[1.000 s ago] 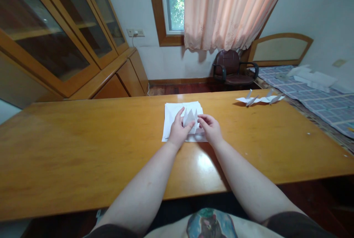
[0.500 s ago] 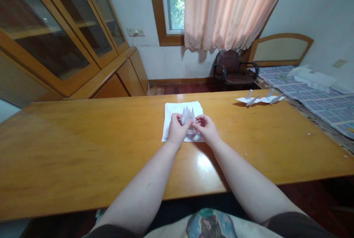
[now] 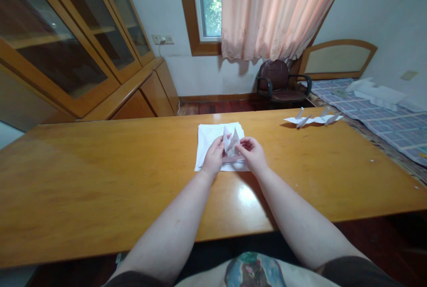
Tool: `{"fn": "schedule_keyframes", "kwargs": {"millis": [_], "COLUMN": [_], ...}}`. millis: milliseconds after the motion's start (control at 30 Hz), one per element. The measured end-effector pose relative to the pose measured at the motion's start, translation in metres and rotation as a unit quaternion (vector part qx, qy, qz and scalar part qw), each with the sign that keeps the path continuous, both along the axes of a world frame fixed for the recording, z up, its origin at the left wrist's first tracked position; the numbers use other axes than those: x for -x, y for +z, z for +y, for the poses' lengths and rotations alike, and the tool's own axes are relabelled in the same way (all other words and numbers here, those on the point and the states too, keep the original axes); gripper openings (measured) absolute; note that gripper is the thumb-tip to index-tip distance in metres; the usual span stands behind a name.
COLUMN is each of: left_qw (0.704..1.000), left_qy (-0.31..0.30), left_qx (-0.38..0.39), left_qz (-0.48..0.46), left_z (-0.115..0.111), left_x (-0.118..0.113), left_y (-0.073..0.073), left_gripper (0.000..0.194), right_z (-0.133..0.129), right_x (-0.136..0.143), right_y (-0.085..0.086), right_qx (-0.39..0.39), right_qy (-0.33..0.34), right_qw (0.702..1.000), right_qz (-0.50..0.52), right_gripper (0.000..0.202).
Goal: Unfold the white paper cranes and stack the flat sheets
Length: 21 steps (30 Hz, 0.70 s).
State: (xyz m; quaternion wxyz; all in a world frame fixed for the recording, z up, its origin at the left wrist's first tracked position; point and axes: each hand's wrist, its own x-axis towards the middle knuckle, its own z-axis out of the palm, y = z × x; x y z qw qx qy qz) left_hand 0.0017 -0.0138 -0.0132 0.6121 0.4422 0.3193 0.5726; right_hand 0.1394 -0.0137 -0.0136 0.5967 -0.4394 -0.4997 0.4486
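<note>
A small piece of folded white paper (image 3: 230,144) with pointed tips stands between my two hands, its tips spread apart. My left hand (image 3: 214,155) is closed on its left side, fingers behind the paper. On the other side, my right hand (image 3: 252,152) pinches the right flap between thumb and fingers. Beneath them lies a stack of white paper sheets (image 3: 207,138) on the wooden table (image 3: 126,180). Where the fingers overlap the paper, its lower folds are partly hidden.
Two folded paper cranes (image 3: 312,120) sit at the table's far right. Beyond the table are a brown armchair (image 3: 275,78), a bed with a checked cover (image 3: 376,113) and a pink curtain (image 3: 267,15). A glass-door cabinet (image 3: 66,51) is at left. Small white scraps dot the right side.
The pointed tips of the folded paper have been drawn farther apart. My right hand has shifted slightly right with its flap, and my left thumb has moved back toward the left side.
</note>
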Motion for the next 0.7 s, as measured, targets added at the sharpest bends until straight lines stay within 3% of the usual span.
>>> {"fn": "schedule_keyframes", "kwargs": {"millis": [300,467,600,700], "left_qw": [0.999,0.999,0.997,0.995], "left_qy": [-0.030,0.025,0.034,0.037], "left_qx": [0.025,0.019,0.037,0.025], "left_qz": [0.003,0.029,0.063,0.092], "left_z": [-0.0004,0.0012,0.0021,0.0009], "left_x": [-0.0025,-0.0022,0.0005,0.0016], "left_y": [0.0060,0.0068,0.0056,0.0074], "left_gripper": [0.042,0.069,0.038,0.018], "right_z": [0.0006,0.0013,-0.0010,-0.0028], "right_x": [-0.0020,-0.0018,-0.0006,0.0018], "right_y": [0.0063,0.0042,0.0051,0.0039], "right_qx": [0.093,0.083,0.029,-0.032], "right_qy": [0.053,0.059,0.062,0.097], "right_qw": [0.982,0.983,0.993,0.994], "right_qz": [0.157,0.156,0.091,0.032], "right_gripper": [0.022,0.023,0.028,0.046]}}
